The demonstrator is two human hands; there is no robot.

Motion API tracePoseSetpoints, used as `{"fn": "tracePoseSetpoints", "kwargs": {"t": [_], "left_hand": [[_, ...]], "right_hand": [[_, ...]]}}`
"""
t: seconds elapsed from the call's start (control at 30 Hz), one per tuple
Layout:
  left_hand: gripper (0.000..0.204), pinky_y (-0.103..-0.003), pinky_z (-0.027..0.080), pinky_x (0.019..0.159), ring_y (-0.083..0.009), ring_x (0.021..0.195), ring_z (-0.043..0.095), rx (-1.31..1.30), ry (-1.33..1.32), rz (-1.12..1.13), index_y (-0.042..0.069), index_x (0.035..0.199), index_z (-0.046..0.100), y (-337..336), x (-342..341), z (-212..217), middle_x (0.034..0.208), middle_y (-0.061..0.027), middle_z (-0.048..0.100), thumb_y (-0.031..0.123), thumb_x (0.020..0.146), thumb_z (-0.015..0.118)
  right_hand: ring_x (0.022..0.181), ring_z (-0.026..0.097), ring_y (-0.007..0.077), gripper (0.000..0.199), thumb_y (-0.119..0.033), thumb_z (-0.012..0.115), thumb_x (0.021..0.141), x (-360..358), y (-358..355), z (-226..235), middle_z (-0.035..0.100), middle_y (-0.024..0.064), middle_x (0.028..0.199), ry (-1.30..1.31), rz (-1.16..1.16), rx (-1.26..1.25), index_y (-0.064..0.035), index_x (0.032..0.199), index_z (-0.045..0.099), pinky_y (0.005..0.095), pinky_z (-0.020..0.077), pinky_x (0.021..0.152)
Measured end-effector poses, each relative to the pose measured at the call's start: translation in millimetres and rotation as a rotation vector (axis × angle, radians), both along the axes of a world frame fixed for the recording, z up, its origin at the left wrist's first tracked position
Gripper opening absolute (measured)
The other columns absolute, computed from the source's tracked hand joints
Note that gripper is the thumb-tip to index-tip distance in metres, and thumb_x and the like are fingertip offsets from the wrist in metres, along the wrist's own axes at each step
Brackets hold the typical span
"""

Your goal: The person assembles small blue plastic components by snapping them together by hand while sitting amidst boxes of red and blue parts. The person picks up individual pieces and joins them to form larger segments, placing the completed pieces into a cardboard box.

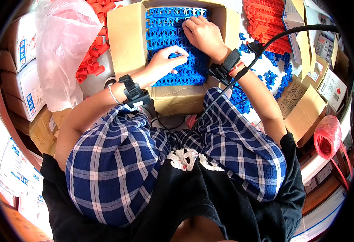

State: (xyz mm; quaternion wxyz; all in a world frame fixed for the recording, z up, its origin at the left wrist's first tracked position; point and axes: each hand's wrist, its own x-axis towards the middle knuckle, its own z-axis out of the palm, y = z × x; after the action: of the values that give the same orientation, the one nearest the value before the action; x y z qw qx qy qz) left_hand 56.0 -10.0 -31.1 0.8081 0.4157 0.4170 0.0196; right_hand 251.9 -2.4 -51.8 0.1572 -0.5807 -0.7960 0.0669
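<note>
Already my left hand (165, 60) pinches a blue plastic piece against the packed blue rows (177, 44) in the cardboard box (124, 36); my right hand (203, 34) presses flat, fingers spread. Box looks nearly full; loose blue pieces (272, 76) and red ones (266, 24) remain beyond.

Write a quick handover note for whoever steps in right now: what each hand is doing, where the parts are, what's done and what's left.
Left hand: palm down on the blue plastic pieces, fingers curled, nothing visibly gripped.
Right hand: flat on the same pieces, further back.
Parts: blue pieces lie in neat rows in the open cardboard box in front of the knees.
Done: rows cover the visible box floor.
Left: loose blue pieces scattered right of the box. Red tubes on the left and red pieces at the far right are untouched.
</note>
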Motion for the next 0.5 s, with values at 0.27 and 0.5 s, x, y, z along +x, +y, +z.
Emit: {"fn": "tracePoseSetpoints", "kwargs": {"t": [0.27, 0.5], "left_hand": [[0.023, -0.026, 0.050, 0.066, -0.0076, 0.090, 0.056, -0.005, 0.006, -0.001, 0.010, 0.105, 0.064, -0.3, -0.1, -0.5, 0.101, -0.0002, 0.062, 0.026, 0.090, 0.063], [0.021, -0.029, 0.046, 0.075, -0.0076, 0.095, 0.051, -0.012, 0.001, -0.059, 0.013, 0.108, 0.060, 2.1, 0.7, 4.6, 0.102, 0.0014, 0.056, 0.027, 0.093, 0.058]], "right_hand": [[0.074, 0.059, 0.0233, 0.006, -0.014, 0.062, 0.082, 1.6, -0.1, -0.1, 0.059, 0.0050, 0.077, -0.022, 0.025, -0.011, -0.0082, 0.083, 0.063, 0.0349, 0.0510, 0.062], [0.073, 0.059, 0.0232, 0.007, -0.015, 0.062, 0.082, 1.5, -1.3, -0.6, 0.056, 0.0051, 0.075, -0.054, 0.007, -0.007, -0.0082, 0.082, 0.061, 0.0352, 0.0509, 0.062]]}}
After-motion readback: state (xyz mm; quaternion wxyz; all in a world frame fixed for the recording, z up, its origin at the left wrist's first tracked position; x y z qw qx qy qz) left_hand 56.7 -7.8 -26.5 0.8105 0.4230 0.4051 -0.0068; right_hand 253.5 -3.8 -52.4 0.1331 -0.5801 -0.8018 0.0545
